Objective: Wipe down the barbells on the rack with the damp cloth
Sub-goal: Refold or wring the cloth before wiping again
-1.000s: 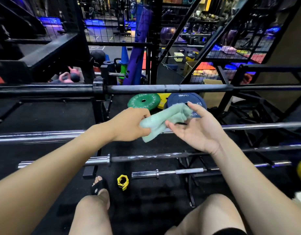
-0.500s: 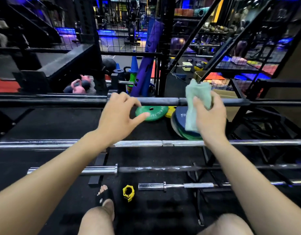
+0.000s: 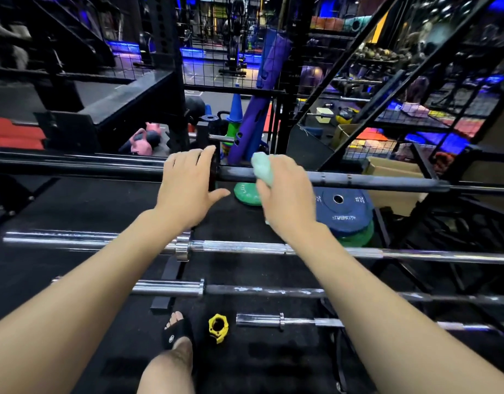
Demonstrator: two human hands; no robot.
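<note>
the black barbell runs left to right — the right hand grips the damp cloth around it, just right of its collar; the left hand rests there, fingers straight.

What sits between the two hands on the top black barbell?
In the head view, only the barbell's collar and a short bare stretch of shaft separate left hand from right hand.

The top barbell is dull black metal. The next bar is shiny silver metal. The cloth looks soft.
</note>
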